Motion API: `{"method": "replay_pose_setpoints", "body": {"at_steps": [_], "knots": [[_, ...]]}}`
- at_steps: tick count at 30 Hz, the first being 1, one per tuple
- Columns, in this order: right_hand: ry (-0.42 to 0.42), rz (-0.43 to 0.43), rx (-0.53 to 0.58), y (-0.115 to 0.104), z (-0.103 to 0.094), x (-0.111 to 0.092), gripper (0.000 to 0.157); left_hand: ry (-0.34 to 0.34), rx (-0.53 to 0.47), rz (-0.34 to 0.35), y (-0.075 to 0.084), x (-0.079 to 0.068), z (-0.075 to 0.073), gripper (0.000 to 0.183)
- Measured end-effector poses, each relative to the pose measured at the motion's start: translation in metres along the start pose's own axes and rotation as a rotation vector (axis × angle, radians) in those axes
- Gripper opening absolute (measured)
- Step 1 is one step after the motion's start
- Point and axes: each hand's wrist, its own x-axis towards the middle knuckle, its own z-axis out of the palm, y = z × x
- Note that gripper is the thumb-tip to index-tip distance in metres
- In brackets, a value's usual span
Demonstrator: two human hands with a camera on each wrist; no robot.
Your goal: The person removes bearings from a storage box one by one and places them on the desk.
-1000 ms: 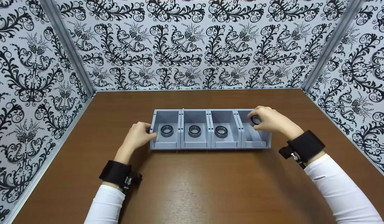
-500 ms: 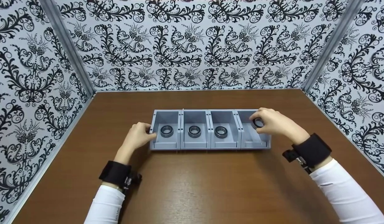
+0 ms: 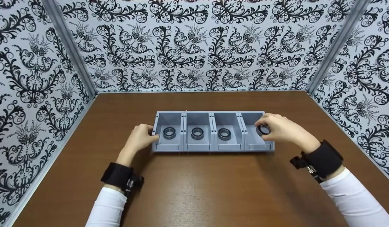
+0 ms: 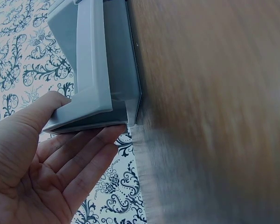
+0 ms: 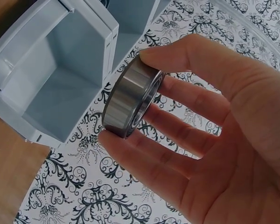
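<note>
A ball bearing [image 5: 128,97], a steel ring with black seals, is held by its rim between the thumb and fingers of my right hand [image 3: 281,128]. In the head view it hangs over the rightmost grey bin [image 3: 252,142]. The right wrist view shows that bin's inside with no bearing in it. My left hand [image 3: 138,138] grips the side wall of the leftmost bin [image 4: 91,88], thumb on the inner side and fingers along the outside. Three more bearings lie flat, one each in the left bin [image 3: 169,133], the second [image 3: 197,133] and the third [image 3: 224,134].
The bins stand joined side by side in one row on a brown wooden table [image 3: 188,183]. Patterned black-and-white panels [image 3: 194,47] enclose the table at the back and both sides, with grey metal posts [image 3: 338,47] at the corners.
My right hand has shifted a little right and toward me with the bearing in its fingers. The left hand and the other bearings have stayed in place.
</note>
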Motion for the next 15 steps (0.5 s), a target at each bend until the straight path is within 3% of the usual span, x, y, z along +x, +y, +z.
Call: {"method": "replay_pose_setpoints", "body": {"at_steps": [15], "knots": [[0.01,-0.014,-0.015,-0.013,0.006,-0.015,0.034,-0.007,-0.005,-0.008,0.001,0.0,0.0,0.017]]}}
